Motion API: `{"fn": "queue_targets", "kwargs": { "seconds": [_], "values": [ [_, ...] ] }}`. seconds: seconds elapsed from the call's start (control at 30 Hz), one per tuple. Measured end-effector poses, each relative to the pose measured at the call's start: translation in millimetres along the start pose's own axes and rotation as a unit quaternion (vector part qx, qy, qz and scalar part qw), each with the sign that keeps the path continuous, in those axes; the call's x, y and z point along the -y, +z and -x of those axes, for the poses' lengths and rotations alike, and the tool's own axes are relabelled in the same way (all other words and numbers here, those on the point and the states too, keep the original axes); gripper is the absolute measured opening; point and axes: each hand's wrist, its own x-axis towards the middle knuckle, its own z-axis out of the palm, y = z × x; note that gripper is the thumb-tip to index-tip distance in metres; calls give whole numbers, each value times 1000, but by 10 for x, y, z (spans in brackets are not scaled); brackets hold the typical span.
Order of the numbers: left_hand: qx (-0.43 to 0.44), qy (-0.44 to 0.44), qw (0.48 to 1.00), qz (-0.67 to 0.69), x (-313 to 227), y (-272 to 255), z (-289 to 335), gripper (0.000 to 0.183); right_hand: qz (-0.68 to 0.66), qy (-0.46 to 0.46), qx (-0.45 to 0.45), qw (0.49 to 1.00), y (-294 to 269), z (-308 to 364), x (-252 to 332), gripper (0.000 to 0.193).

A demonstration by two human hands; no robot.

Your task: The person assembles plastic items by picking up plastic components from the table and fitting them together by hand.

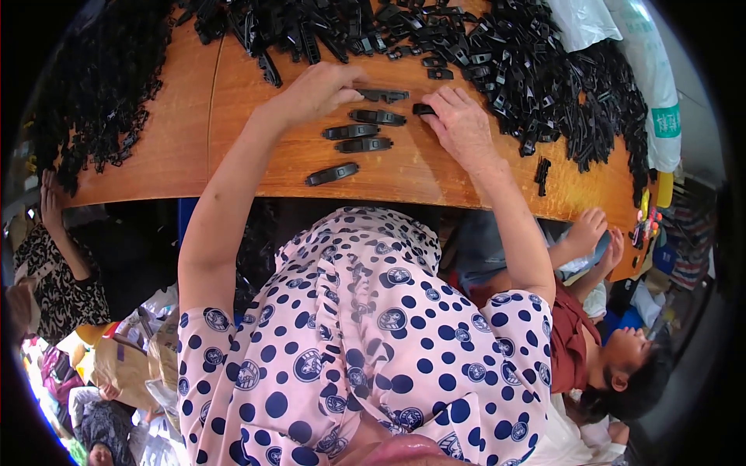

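My left hand pinches the left end of a long, narrow black plastic part lying level over the wooden table. To its right, my right hand grips a small black plastic piece between thumb and fingers; part of that piece is hidden. The two held parts are apart. Below them, several elongated black plastic parts rest on the wood in a loose column: one nearest my hands, two more close under it, and a slightly tilted one nearest the table edge.
Heaps of black plastic pieces cover the far side, with another dark pile at the left. A lone black piece lies near the right edge. White plastic bags stand far right. Other people's hands are at the table's right and left edges.
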Motion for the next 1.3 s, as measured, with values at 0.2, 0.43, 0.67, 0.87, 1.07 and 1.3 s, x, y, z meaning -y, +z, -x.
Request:
{"fn": "queue_targets", "kwargs": {
  "seconds": [0.2, 0.43, 0.67, 0.87, 1.07, 1.3],
  "values": [
    [-19, -13, 997, -68, 13, 119, -120, 24, 122, -28, 29, 992, -134, -42, -61, 23],
    [-37, -52, 996, -63, 35, 192, -325, 24, -11, 67, -4, 998, -147, -157, -93, 24],
    [-100, -17, 988, -120, -124, 260, -237, 27, -18, 16, -59, 998, -148, -420, -220, 24],
    [-104, 10, 984, -141, -134, 272, -65, 20, -38, -53, 51, 997, -175, -523, -263, 21],
    [-119, 35, 983, -132, -120, 269, -60, 18, -49, -48, 117, 991, -148, -452, -235, 22],
    [-135, 40, 982, -123, -119, 286, -59, 18, -62, -41, 103, 992, -97, -421, -202, 22]
  ]
}}
